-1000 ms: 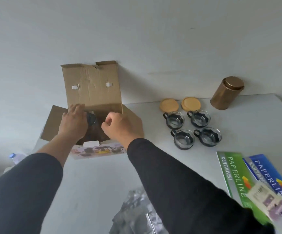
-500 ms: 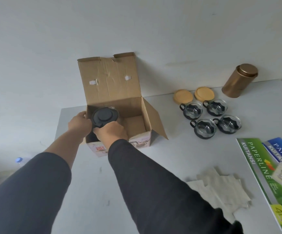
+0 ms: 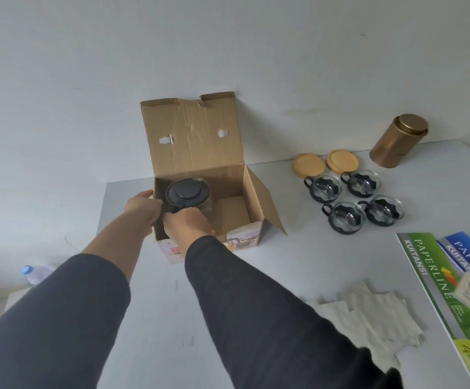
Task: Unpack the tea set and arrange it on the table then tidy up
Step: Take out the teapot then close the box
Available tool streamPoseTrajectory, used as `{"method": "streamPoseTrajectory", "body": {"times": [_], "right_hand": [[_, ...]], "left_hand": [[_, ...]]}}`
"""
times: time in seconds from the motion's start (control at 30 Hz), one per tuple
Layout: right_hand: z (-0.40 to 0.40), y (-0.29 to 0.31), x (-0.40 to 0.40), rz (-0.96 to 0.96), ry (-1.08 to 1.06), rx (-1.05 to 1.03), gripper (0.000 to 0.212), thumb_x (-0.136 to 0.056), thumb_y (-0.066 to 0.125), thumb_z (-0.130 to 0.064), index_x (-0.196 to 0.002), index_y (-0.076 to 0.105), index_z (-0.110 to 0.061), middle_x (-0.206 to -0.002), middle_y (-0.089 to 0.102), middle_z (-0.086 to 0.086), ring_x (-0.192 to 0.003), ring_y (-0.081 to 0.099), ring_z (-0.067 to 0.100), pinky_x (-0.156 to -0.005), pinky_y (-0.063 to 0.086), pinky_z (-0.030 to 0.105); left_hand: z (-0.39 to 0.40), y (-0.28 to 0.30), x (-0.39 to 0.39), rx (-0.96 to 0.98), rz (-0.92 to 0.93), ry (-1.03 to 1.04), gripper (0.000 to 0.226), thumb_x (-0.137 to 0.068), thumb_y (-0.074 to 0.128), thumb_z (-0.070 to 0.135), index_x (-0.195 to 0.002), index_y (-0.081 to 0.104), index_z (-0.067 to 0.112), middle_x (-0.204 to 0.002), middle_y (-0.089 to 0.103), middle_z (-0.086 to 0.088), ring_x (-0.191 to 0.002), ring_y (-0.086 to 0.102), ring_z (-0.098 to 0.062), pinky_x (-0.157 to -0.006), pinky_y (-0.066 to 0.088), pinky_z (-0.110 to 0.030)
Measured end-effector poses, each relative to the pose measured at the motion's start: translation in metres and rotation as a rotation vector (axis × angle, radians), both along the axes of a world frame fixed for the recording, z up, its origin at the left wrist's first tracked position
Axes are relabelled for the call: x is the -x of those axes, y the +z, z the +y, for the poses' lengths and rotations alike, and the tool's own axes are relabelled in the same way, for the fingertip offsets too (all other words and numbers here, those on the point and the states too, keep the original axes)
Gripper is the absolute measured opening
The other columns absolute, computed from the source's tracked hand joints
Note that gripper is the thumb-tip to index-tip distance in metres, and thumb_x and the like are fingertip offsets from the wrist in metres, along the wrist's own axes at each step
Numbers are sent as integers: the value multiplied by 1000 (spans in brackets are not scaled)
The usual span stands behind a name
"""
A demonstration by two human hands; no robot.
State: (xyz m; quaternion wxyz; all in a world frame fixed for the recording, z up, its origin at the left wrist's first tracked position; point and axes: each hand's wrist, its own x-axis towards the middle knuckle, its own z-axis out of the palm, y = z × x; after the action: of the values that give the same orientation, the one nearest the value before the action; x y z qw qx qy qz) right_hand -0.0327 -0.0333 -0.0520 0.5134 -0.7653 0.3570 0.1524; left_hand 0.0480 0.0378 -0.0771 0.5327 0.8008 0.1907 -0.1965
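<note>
Mid-frame, both hands, left hand (image 3: 143,210) and right hand (image 3: 186,226), seemingly clasp the black-lidded glass teapot (image 3: 188,193) inside the open brown cardboard box (image 3: 239,209).

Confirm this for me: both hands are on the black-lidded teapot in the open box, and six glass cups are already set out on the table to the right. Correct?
Not quite. The head view shows four glass cups, not six, set out in two rows right of the box. The rest holds: the left hand and right hand are on the teapot inside the open box.
</note>
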Motion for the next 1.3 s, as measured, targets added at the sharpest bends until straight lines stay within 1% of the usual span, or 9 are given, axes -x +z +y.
{"method": "streamPoseTrajectory", "body": {"times": [0.13,0.37,0.5,0.6,0.73,0.83,0.97,1.1,1.3], "right_hand": [[-13,8,0,-40,-112,-138,45,-96,43,-41,-128,50,-10,-127,55,9,-113,54,27,-82,41,28],[-37,19,-11,-198,-280,-153,66,-80,36,-59,-125,51,-13,-118,64,6,-109,60,26,-96,49,43],[-65,52,-3,-338,-328,-173,54,-83,40,-51,-117,54,-10,-101,66,10,-78,60,23,-58,47,29],[-91,80,10,-412,-298,-193,36,-94,36,-41,-104,52,-10,-88,57,9,-62,48,16,-51,34,25],[-122,99,23,-495,-377,-148,35,-94,38,-43,-90,52,-11,-76,56,4,-65,51,19,-56,40,27],[-147,101,37,-505,-446,-67,48,-93,41,-53,-93,59,-8,-80,59,3,-80,57,25,-76,49,35],[-178,82,49,-529,-477,29,57,-93,41,-56,-106,61,-4,-90,58,4,-90,57,27,-89,48,38],[-207,50,56,-511,-478,-14,48,-93,44,-50,-112,58,-8,-94,57,2,-90,53,22,-91,45,36],[-233,-3,64,-457,-398,-45,34,-92,47,-48,-103,58,-17,-104,61,5,-106,61,28,-98,46,42]], "left_hand": [[0,-2,0,-80,-30,-22,47,-95,52,12,-140,44,23,-104,53,-6,-91,52,-30,-76,46,-36],[-7,9,11,-372,-96,-148,47,-96,49,14,-142,40,22,-125,57,-15,-106,60,-38,-84,53,-40],[-13,15,18,-513,-186,-187,47,-93,49,4,-139,43,13,-127,56,-18,-111,57,-39,-94,52,-43],[-21,20,24,-566,-339,-151,42,-92,47,6,-134,45,5,-134,49,-17,-123,46,-37,-103,43,-47],[-51,33,42,-578,-527,-204,42,-93,39,6,-134,46,5,-141,39,-15,-129,38,-33,-111,32,-44],[-84,35,56,-485,-531,-276,40,-94,37,2,-131,50,3,-142,39,-16,-125,43,-36,-105,36,-42],[-113,14,73,-519,-514,-458,35,-99,33,23,-119,56,6,-128,50,-16,-114,50,-37,-93,41,-42],[-125,-8,90,-586,-505,-585,54,-97,17,41,-115,59,12,-117,59,-12,-110,52,-36,-91,41,-42],[-126,-25,103,-688,-435,-505,60,-98,11,49,-84,56,12,-89,64,-13,-84,55,-31,-73,45,-36]]}}
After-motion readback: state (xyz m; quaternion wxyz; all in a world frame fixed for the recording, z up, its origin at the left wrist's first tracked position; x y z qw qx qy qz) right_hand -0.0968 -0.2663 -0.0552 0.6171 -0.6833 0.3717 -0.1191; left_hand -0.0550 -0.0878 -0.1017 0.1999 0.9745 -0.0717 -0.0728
